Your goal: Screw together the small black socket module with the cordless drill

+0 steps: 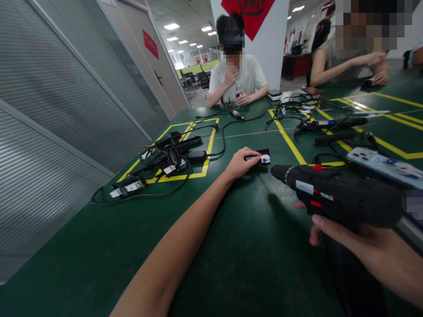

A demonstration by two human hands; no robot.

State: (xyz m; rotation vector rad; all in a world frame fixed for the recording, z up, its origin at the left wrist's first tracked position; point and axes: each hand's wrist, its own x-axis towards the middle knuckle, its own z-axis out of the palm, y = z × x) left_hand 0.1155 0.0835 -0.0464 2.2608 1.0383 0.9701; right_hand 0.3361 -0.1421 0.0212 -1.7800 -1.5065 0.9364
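Note:
My left hand (242, 163) is stretched forward over the table, its fingers closed on a small black part with a white-and-blue label (265, 158). My fingers cover much of that part, so its exact kind is hidden. In my right hand (355, 240) is a black cordless drill (333, 189) with red accents, held by its grip. The drill points left, and its thin bit reaches close to the black part near my left fingertips. I cannot tell whether the bit touches it.
Black cables and adapters (173, 154) lie in a yellow-taped area of the green table (198, 273). More cables (307, 103), a pen-like tool (324, 123) and a clear plastic case (386, 165) lie to the right. Two people (239, 79) sit across the table.

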